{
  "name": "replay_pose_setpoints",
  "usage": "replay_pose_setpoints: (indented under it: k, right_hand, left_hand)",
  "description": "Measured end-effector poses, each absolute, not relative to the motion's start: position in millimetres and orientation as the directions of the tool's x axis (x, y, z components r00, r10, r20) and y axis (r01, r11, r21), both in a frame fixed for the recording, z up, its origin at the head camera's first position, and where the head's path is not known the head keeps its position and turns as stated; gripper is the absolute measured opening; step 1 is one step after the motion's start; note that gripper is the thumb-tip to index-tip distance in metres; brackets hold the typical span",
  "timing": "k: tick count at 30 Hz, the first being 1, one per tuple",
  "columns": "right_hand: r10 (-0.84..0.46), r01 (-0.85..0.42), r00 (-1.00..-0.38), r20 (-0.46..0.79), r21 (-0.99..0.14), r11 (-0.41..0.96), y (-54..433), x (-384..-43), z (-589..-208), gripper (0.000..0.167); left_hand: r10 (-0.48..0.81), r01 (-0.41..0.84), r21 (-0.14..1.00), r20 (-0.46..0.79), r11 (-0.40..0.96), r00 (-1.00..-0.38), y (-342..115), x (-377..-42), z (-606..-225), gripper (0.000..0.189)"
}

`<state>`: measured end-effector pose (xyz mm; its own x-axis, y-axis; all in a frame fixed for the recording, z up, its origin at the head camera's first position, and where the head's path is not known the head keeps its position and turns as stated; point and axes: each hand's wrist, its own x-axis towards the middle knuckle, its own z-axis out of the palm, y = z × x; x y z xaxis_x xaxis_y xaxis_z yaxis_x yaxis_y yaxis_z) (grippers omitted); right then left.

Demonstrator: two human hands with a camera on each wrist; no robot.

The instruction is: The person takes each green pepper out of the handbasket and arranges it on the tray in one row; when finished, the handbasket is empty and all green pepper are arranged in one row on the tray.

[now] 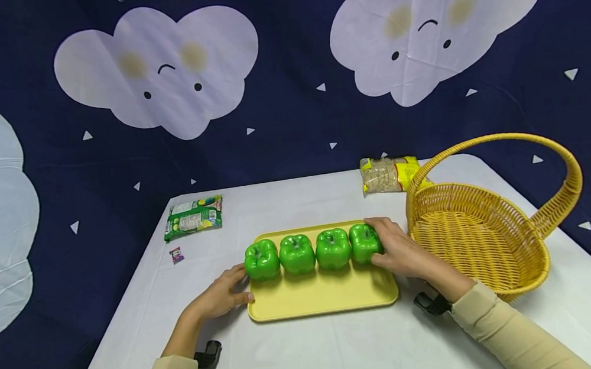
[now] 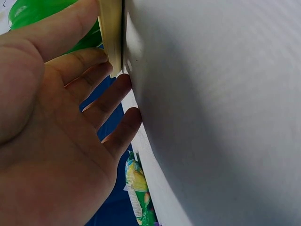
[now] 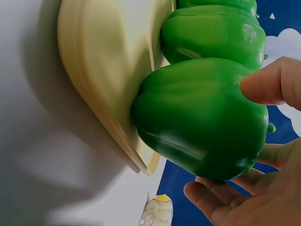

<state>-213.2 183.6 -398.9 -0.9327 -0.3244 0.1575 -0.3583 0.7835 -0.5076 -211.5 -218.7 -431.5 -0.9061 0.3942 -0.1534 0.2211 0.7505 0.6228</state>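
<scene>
Several green bell peppers (image 1: 297,254) stand upright in a row along the far half of a yellow tray (image 1: 327,296). My right hand (image 1: 399,249) grips the rightmost bell pepper (image 3: 202,117). In the right wrist view its thumb presses near the stem end and the fingers curl round the other side. At the tray's left edge is my left hand (image 1: 223,293), its thumb and index finger at the rim near the leftmost bell pepper (image 1: 262,260). The left wrist view shows that hand's fingers (image 2: 110,99) spread and fairly straight beside the tray.
A yellow wicker basket (image 1: 472,244) with a tall handle stands right of the tray. Behind it lies a yellow-and-clear food bag (image 1: 391,174). A green packet (image 1: 193,216) and a small purple wrapper (image 1: 176,255) lie at the left of the white table (image 1: 301,356).
</scene>
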Motion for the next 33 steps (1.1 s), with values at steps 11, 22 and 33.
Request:
replay_pose_setpoints:
  k: [11, 22, 33]
  right_hand:
    - [-0.327, -0.368, -0.929, 0.171, -0.497, 0.786, 183.8, -213.1, -397.6, 0.078]
    - [-0.317, -0.357, -0.933, 0.167, -0.508, 0.783, 184.8, -212.1, -395.4, 0.078]
    - [-0.320, -0.389, -0.921, 0.221, -0.503, 0.772, 191.4, -203.2, -385.1, 0.073]
  left_hand:
    - [0.381, 0.206, 0.623, -0.161, 0.754, -0.910, -217.3, -211.2, -431.0, 0.069]
    - [0.380, 0.205, 0.620, -0.163, 0.758, -0.911, -217.2, -211.5, -430.1, 0.071]
    - [0.392, 0.244, 0.606, -0.123, 0.757, -0.912, -214.5, -210.6, -426.4, 0.070]
